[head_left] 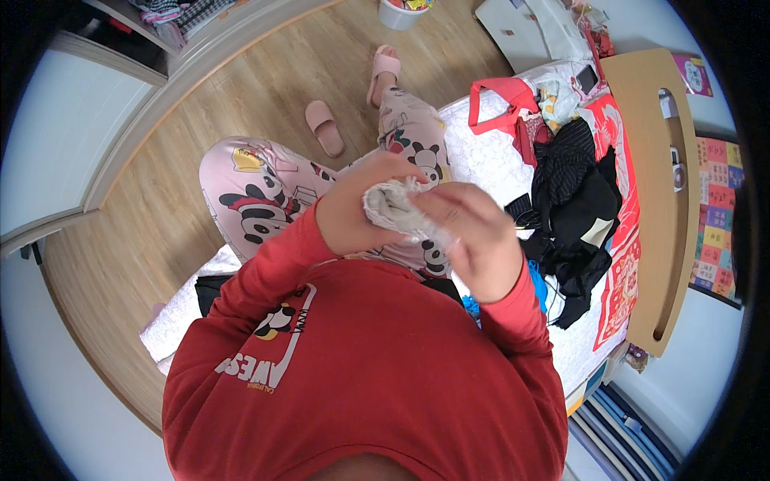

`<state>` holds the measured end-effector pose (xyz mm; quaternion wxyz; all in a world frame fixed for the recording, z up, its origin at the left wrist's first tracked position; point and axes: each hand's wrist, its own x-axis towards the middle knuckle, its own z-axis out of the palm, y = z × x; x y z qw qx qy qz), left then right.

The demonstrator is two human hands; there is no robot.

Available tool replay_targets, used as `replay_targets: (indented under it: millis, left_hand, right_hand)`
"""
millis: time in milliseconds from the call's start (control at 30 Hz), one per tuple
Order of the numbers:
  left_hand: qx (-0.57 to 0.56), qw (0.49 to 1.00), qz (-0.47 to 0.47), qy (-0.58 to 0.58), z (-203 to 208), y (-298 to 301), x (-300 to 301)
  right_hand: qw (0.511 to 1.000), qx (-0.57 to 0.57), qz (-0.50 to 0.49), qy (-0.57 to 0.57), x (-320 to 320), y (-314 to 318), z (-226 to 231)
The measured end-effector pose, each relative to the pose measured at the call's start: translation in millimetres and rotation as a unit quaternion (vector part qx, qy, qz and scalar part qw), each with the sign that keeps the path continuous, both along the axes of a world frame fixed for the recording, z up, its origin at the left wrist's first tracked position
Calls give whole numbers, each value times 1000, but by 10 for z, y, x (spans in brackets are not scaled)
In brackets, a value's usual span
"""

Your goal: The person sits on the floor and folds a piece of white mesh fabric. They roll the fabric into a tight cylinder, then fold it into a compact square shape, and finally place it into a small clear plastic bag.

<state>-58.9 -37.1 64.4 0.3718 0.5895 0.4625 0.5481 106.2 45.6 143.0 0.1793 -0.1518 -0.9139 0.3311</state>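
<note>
Now my left hand [346,200] is curled around a white bunched-up cloth [387,208], over my panda pants [258,200]. My right hand [481,240] is at its other side, but blurry, so I can't tell if it pinches.

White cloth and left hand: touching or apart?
Touching. The head view shows the left hand curled around the left side of the white cloth, with no gap between skin and fabric.

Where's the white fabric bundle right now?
In the head view, the white fabric bundle is just above centre, between the left hand and the blurred right hand, over patterned trousers.
</note>
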Motion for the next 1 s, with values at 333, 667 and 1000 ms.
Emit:
replay_targets:
  millis: [333, 667, 1000]
  left_hand:
    - [-50, 992, 92, -68, 102, -45, 96]
    - [-211, 889, -132, -384, -572, -7, 155]
    - [-264, 838, -71, -472, -621, -20, 346]
  right_hand:
    - [999, 15, -33, 32, -18, -29, 48]
    - [897, -416, -146, 17, 287, 250, -778]
    - [827, -536, -135, 103, 452, 204, -1167]
